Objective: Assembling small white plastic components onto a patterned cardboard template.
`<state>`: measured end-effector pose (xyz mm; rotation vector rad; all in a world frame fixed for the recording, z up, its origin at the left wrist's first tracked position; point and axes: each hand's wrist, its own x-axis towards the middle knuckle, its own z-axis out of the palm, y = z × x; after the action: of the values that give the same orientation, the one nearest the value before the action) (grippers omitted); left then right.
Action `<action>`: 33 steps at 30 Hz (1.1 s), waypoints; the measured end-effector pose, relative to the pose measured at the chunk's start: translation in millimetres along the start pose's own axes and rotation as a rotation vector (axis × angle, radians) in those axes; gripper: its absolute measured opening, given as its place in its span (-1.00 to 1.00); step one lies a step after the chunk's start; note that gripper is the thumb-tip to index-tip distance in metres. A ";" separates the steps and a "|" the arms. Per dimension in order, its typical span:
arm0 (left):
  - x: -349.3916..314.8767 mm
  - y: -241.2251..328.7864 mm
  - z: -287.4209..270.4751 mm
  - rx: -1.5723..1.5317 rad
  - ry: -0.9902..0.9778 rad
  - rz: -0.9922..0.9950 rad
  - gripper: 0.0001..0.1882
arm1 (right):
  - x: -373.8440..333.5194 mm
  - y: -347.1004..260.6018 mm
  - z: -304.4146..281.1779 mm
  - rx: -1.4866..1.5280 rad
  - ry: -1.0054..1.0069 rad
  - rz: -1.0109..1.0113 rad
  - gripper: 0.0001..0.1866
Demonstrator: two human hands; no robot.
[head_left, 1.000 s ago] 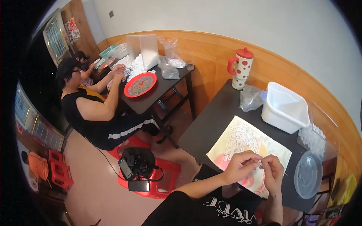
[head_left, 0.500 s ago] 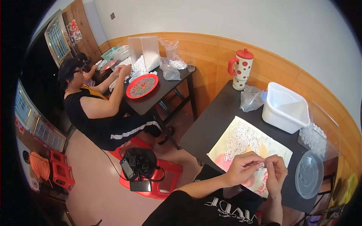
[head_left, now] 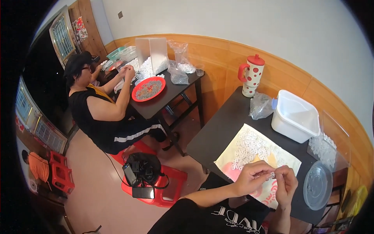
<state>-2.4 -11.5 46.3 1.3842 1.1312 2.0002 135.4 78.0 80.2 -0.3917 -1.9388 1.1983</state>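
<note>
Both of my hands meet over the near part of a cream cloth printed in pink and yellow. My left hand is closed in a pinch, with a small white piece at its fingertips. Close against it, my right hand also pinches at the fingertips; what lies between those fingers is too small to make out. Many small white ring-like pieces lie spread over the far half of the cloth. To the right of my right hand sits a round clear plastic lid or dish with tiny bits in it.
Behind the cloth stand a white tub, a clear bag and a dotted tumbler. White pieces lie by a clear panel at right. At left, a co-worker sits at another table with a red plate; a red stool holds electronics.
The view has shifted slightly. My two hands keep their pinch close together over the cloth, with barely any movement between them.
</note>
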 end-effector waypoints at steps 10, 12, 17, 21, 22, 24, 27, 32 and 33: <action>-0.7 2.0 -1.3 0.017 -0.005 0.040 -0.78 | 2.7 -7.8 0.2 -0.068 -0.068 0.013 -0.94; -1.6 2.1 0.2 0.033 -0.009 0.048 -0.77 | 1.3 -8.3 0.4 -0.119 -0.064 -0.030 -0.94; -3.3 4.1 5.7 0.010 -0.024 0.014 -0.77 | -4.6 -8.9 -6.4 -0.120 -0.078 0.028 -0.94; -4.9 1.5 1.9 -0.074 0.007 -0.119 -0.76 | -6.8 8.3 -3.9 0.082 -0.037 0.149 -0.97; -5.0 0.8 0.8 -0.129 0.032 -0.167 -0.77 | -3.6 5.5 0.3 0.217 -0.019 0.185 -0.96; -2.8 -3.7 -7.1 -0.035 0.048 -0.047 -0.78 | 0.5 10.4 3.5 0.304 -0.049 0.203 -0.95; -1.3 -1.0 -8.7 -0.034 0.054 -0.135 -0.77 | 1.9 15.0 4.3 0.306 -0.054 0.213 -0.96; -0.2 -1.7 -3.3 -0.091 0.029 -0.161 -0.73 | -3.2 18.1 -1.9 0.268 -0.085 0.217 -0.93; -0.5 -0.3 -2.4 -0.091 0.031 -0.170 -0.73 | -3.8 18.1 -2.7 0.222 -0.096 0.199 -0.94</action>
<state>-4.5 -12.6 45.4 1.1747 1.1179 1.9324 137.2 86.4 63.6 -0.4233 -1.8547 1.5695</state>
